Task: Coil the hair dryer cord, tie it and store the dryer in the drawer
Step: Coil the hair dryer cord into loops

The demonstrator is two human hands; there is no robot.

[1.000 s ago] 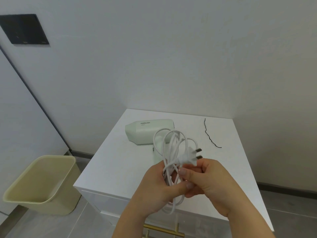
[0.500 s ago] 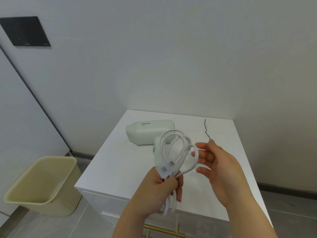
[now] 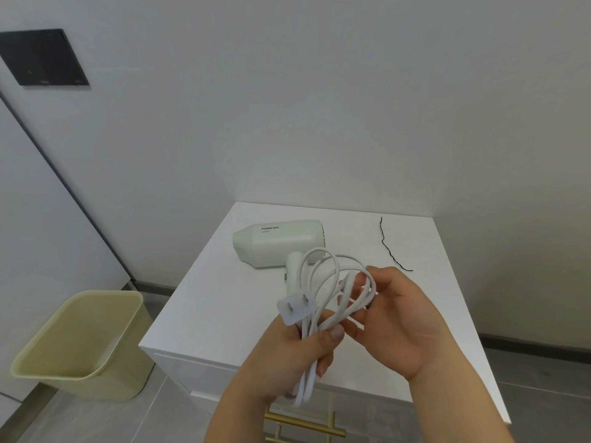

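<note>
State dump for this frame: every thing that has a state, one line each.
cord: coiled in loops, untied
plug: unplugged, prongs facing camera
dryer: lying on the cabinet
tie: loose on the cabinet, unused
drawer: looks closed
bin: upright, looks empty
left hand: grips the cord
right hand: fingers curled on the loops

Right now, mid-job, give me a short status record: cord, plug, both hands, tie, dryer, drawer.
cord: white, coiled in loops, held above the cabinet top, not yet tied
plug: prongs facing the camera, just above the left hand
left hand: grips the lower part of the coil
right hand: fingers curled round the loops' right side
tie: black, lying on the top at the far right, untouched
dryer: pale green, lying on the top
drawer: looks shut; gold handle visible
</note>
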